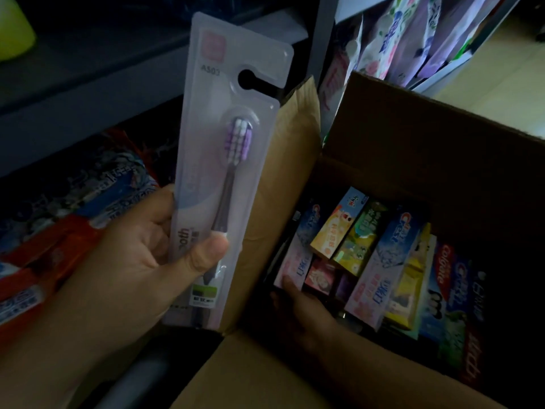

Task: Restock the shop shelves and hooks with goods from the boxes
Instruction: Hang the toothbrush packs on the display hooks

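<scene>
The left hand point(141, 255) pinches a blister-packed toothbrush point(227, 160) near its lower end, thumb across the front and fingers point(165, 202) curled behind, holding it upright over the near-left flap of the open cardboard box point(413, 137). The right hand point(298, 305) reaches down into the box at its near-left corner, fingertips touching a pink carton point(292, 267); whether those fingers have closed on it cannot be told in the dim light. The judged risks are these: the tall pack is gripped only low down, so it could swing or slip while attention goes to the box, and its hang hole point(250, 79) could miss or tear on a hook if threaded one-handed. The cartons stand tightly packed, so pulling one out could drag its neighbours askew. Readable writing: "A503" near the top of the toothbrush card and "oth" beside the thumb; "Crest" on a blue toothpaste carton point(398, 240) mid-box; "Colgate" on a red-and-blue carton point(445, 270) toward the box's right wall. Other printing is too blurred to read.
</scene>
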Demonstrator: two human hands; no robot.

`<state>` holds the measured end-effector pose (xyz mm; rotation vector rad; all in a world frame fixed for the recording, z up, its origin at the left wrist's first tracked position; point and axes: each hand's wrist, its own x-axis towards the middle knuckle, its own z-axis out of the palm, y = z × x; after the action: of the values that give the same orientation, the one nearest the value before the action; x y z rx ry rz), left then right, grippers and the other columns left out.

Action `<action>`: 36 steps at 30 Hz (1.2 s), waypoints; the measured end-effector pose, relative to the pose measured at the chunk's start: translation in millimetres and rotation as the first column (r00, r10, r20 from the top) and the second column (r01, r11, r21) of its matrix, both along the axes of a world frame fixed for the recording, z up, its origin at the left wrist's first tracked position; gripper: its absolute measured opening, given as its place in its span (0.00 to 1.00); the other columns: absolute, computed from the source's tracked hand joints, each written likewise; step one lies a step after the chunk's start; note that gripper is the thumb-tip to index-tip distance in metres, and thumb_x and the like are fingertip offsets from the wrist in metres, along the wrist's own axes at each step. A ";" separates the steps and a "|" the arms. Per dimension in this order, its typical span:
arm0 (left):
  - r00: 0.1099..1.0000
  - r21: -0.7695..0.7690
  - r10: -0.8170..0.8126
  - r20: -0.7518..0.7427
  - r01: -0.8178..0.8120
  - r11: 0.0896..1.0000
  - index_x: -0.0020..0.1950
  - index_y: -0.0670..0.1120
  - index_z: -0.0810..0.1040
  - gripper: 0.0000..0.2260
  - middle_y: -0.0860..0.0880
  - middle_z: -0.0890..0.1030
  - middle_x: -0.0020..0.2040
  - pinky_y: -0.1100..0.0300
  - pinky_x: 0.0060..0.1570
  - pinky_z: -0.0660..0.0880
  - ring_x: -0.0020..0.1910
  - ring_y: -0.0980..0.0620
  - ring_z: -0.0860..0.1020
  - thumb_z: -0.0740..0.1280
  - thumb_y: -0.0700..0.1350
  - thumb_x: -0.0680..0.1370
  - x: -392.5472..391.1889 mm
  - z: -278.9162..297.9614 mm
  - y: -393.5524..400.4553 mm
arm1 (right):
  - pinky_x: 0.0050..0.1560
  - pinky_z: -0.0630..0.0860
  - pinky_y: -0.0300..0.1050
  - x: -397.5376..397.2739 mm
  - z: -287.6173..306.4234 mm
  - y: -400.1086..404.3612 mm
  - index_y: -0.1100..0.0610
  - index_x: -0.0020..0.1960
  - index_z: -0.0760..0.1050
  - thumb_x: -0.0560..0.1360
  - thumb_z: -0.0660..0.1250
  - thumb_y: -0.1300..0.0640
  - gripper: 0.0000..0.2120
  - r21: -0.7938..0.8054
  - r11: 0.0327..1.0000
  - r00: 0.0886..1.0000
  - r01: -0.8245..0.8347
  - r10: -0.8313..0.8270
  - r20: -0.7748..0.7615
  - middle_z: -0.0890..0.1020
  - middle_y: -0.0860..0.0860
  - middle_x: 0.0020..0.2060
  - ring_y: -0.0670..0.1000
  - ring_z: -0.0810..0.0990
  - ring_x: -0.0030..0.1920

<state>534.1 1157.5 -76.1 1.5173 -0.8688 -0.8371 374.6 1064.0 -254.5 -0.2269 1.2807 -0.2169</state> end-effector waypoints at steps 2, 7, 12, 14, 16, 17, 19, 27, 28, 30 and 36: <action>1.000 0.006 -0.002 -0.006 0.002 1.000 0.51 0.62 0.80 0.21 0.52 0.86 0.43 0.63 0.35 0.80 0.41 0.52 0.85 0.74 0.67 0.61 0.3 1.3 -0.2 | 0.48 0.79 0.50 -7.5 18.4 -1.7 0.58 0.62 0.73 0.75 0.69 0.57 0.16 0.013 1.000 1.000 0.017 -0.017 0.023 0.82 0.58 0.52 0.56 0.81 0.53; 1.000 0.022 0.005 -0.024 -0.005 1.000 0.50 0.62 0.81 0.23 0.51 0.86 0.43 0.61 0.35 0.81 0.41 0.52 0.85 0.74 0.69 0.59 0.4 3.3 -1.8 | 0.45 0.80 0.45 -12.9 72.6 -2.7 0.61 0.53 0.75 0.75 0.69 0.61 0.08 0.047 0.998 0.997 -0.035 0.031 0.075 0.84 0.59 0.42 0.55 0.82 0.46; 1.000 0.039 0.019 -0.025 -0.018 0.999 0.49 0.63 0.81 0.24 0.52 0.86 0.43 0.62 0.33 0.81 0.40 0.53 0.85 0.74 0.70 0.57 -0.6 6.4 -3.4 | 0.51 0.77 0.46 -19.7 106.6 -0.3 0.63 0.49 0.75 0.75 0.68 0.61 0.06 0.075 0.997 0.995 -0.030 0.023 0.100 0.84 0.59 0.37 0.55 0.81 0.44; 1.000 0.048 0.020 -0.021 -0.019 0.999 0.49 0.62 0.81 0.25 0.52 0.86 0.42 0.62 0.34 0.81 0.40 0.53 0.85 0.74 0.71 0.56 -0.1 7.6 -4.1 | 0.52 0.78 0.47 -27.0 113.0 -2.4 0.64 0.48 0.75 0.75 0.68 0.61 0.05 0.060 0.998 0.998 -0.012 0.007 0.070 0.83 0.60 0.41 0.56 0.81 0.46; 0.999 0.057 0.022 -0.032 -0.020 0.998 0.49 0.61 0.81 0.26 0.51 0.86 0.42 0.61 0.34 0.81 0.40 0.52 0.85 0.74 0.71 0.55 0.6 7.8 -4.7 | 0.51 0.79 0.48 -38.0 115.0 -8.1 0.63 0.49 0.74 0.75 0.69 0.61 0.06 0.051 0.999 1.000 0.004 -0.005 0.017 0.83 0.61 0.44 0.56 0.82 0.46; 0.999 0.063 0.022 -0.042 -0.020 0.998 0.48 0.61 0.81 0.26 0.51 0.86 0.42 0.61 0.33 0.81 0.40 0.52 0.85 0.74 0.71 0.55 0.9 7.8 -4.9 | 0.48 0.80 0.48 -44.2 114.4 -11.2 0.62 0.50 0.74 0.74 0.69 0.60 0.08 0.045 0.999 1.000 0.004 -0.003 -0.006 0.83 0.61 0.45 0.57 0.83 0.45; 0.999 0.073 0.025 -0.041 -0.022 0.997 0.48 0.61 0.81 0.27 0.52 0.86 0.41 0.63 0.33 0.80 0.38 0.54 0.85 0.74 0.72 0.54 1.0 8.1 -5.9 | 0.43 0.82 0.47 -55.3 112.9 -15.2 0.60 0.52 0.73 0.74 0.70 0.59 0.09 0.035 0.999 0.998 -0.028 0.029 -0.048 0.83 0.61 0.45 0.56 0.84 0.43; 0.998 0.093 0.063 -0.008 -0.062 0.994 0.48 0.51 0.81 0.32 0.51 0.86 0.41 0.64 0.34 0.81 0.37 0.53 0.84 0.75 0.71 0.54 4.8 1.0 -6.6 | 0.39 0.82 0.49 -63.0 124.4 -12.2 0.62 0.53 0.73 0.74 0.71 0.59 0.11 0.131 0.979 0.986 -0.158 0.163 -0.034 0.84 0.61 0.34 0.56 0.84 0.37; 0.998 0.089 0.059 -0.001 -0.059 0.994 0.48 0.51 0.81 0.32 0.51 0.86 0.42 0.64 0.34 0.81 0.37 0.53 0.84 0.75 0.71 0.54 5.3 -0.9 -6.3 | 0.37 0.82 0.49 -63.1 125.4 -11.7 0.62 0.53 0.73 0.74 0.71 0.59 0.11 0.150 0.975 0.984 -0.166 0.173 -0.037 0.84 0.61 0.33 0.56 0.84 0.36; 0.998 0.079 0.056 0.008 -0.056 0.995 0.47 0.54 0.81 0.31 0.52 0.86 0.41 0.65 0.33 0.80 0.36 0.55 0.84 0.75 0.72 0.53 3.9 -1.8 -6.2 | 0.35 0.81 0.48 -65.1 126.2 -12.2 0.63 0.52 0.74 0.73 0.72 0.58 0.12 0.184 0.961 0.975 -0.207 0.218 -0.043 0.84 0.62 0.33 0.56 0.83 0.35; 0.997 0.052 0.055 0.047 -0.057 0.997 0.45 0.62 0.81 0.27 0.55 0.86 0.39 0.64 0.28 0.79 0.35 0.56 0.84 0.73 0.74 0.52 0.5 -0.4 -6.4 | 0.32 0.80 0.46 -78.4 125.8 -15.8 0.65 0.55 0.75 0.70 0.74 0.59 0.17 0.273 0.902 0.936 -0.335 0.351 -0.011 0.82 0.64 0.37 0.57 0.81 0.33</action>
<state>534.6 1151.1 -76.6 1.6057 -0.8389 -0.7927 296.2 1048.2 -128.8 -0.2246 1.2913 0.2673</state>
